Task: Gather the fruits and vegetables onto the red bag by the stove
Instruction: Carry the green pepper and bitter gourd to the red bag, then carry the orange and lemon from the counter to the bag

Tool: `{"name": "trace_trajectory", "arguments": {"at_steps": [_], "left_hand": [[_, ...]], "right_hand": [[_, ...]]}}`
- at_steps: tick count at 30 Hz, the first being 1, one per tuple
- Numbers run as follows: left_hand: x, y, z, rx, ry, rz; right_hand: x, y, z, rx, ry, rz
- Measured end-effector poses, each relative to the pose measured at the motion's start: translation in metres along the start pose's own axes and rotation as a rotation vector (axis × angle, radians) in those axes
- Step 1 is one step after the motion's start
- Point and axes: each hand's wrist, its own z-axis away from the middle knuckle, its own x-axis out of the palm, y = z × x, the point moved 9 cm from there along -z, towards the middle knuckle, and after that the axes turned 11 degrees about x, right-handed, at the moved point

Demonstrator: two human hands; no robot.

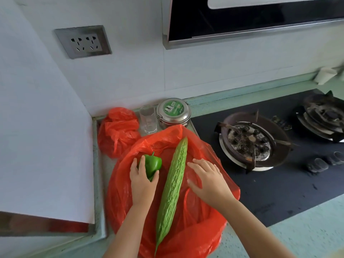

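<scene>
While your left hand (142,183) is gripping the green bell pepper (154,162) on the red bag (195,229), your right hand (208,179) is resting open on it. The bitter melon (175,175) is lying between them, its long axis pointing away from you.

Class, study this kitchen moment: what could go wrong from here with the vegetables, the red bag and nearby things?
1. The red bag's right edge lies over the black stove top near a burner; if that is hot, the plastic might melt.
2. The glass stands just behind the bag; a push backward could tip it.
3. The left hand grips the green pepper beside the bitter gourd; a nudge might roll the gourd.
</scene>
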Motion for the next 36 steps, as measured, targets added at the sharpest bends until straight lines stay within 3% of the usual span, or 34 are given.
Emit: {"name": "trace_trajectory", "arguments": {"at_steps": [4, 9, 13, 18, 29, 36], "left_hand": [[-0.02, 0.026, 0.002, 0.134, 0.062, -0.006], [-0.049, 0.09, 0.027, 0.441, 0.19, -0.113], [-0.046, 0.136, 0.057, 0.616, 0.118, -0.147], [-0.022, 0.171, 0.094, 0.694, -0.012, -0.047], [0.061, 0.267, 0.166, 0.898, -0.293, 0.033], [0.123, 0.371, 0.217, 1.039, -0.349, 0.097]], "right_hand": [[-0.013, -0.001, 0.009, -0.007, 0.048, 0.002], [-0.035, -0.002, 0.031, 0.013, 0.129, 0.017], [-0.056, 0.002, 0.059, 0.028, 0.253, 0.037], [-0.071, 0.031, 0.1, 0.103, 0.336, 0.05], [-0.12, 0.135, 0.209, 0.431, 0.544, 0.06], [-0.182, 0.215, 0.277, 0.552, 0.732, 0.042]]}}
